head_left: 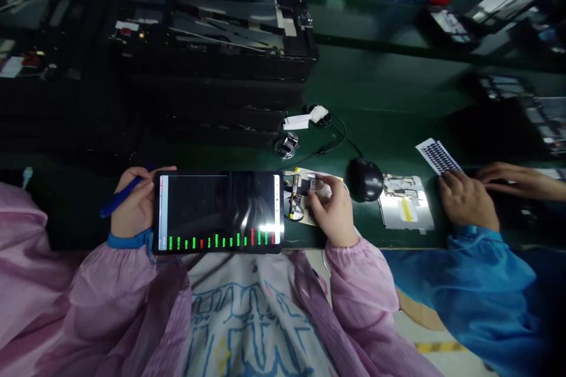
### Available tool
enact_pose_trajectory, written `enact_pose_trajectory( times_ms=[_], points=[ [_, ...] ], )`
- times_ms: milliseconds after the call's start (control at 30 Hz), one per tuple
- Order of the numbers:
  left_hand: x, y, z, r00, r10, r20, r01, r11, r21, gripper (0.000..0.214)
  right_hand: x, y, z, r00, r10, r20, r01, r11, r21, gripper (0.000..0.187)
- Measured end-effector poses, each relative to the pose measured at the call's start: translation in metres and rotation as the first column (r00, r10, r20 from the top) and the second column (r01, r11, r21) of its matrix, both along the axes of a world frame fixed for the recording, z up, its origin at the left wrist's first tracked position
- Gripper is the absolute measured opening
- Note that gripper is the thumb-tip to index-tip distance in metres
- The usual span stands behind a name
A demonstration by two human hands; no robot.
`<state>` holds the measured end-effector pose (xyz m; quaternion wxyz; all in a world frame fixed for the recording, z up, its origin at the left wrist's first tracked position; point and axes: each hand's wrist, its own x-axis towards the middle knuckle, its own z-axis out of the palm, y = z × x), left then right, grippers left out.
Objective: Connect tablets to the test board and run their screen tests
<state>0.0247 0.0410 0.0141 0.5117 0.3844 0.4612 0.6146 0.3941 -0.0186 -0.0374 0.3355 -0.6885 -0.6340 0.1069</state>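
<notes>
My left hand (pixel 132 203) is closed around a blue pen (pixel 121 195), beside the left edge of a tablet-like screen (pixel 216 206). One finger reaches to the screen's top left corner. Green and red lines of text show on the lit, dark display. At the screen's right edge lies a small circuit board (pixel 302 187) with cables and yellow tape. The thumb and forefinger of my right hand (pixel 335 209) pinch at this board, hiding part of it. A blue band (pixel 130 240) circles my left wrist.
A black mouse (pixel 366 179) and a metal plate (pixel 407 206) lie to the right. There a co-worker's hand (pixel 469 197) touches a label sheet (pixel 438 156). A metal counter (pixel 286 146) stands behind the board. Black trays (pixel 221 65) of parts are stacked at the back left.
</notes>
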Motion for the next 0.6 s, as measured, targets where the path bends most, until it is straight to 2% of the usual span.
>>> enact_pose_trajectory(
  times_ms=[200, 367, 433, 500, 600],
  points=[
    [-0.001, -0.001, 0.001, 1.0, -0.026, 0.003, 0.026, 1.0, 0.012, 0.021, -0.001, 0.001, 0.0, 1.0, 0.004, 0.018, -0.004, 1.0, 0.0, 0.036],
    [-0.003, -0.003, 0.0, 1.0, -0.002, 0.008, 0.002, 0.999, 0.039, 0.018, -0.002, -0.001, 0.001, 0.998, 0.04, 0.044, -0.04, 0.999, 0.004, 0.039],
    [-0.003, -0.004, 0.0, 1.0, 0.002, 0.014, -0.003, 1.0, 0.026, 0.017, -0.002, -0.001, 0.006, 0.992, 0.106, 0.068, -0.106, 0.994, 0.003, 0.031],
    [-0.004, -0.004, 0.001, 1.0, -0.004, 0.026, 0.004, 1.0, 0.019, 0.018, 0.0, 0.001, 0.012, 0.965, 0.231, 0.126, -0.227, 0.973, -0.045, 0.024],
    [-0.004, -0.004, 0.001, 0.999, -0.005, 0.036, 0.004, 1.0, 0.03, 0.019, 0.003, 0.01, 0.023, 0.873, 0.438, 0.215, -0.397, 0.894, -0.206, 0.025]
  ],
)
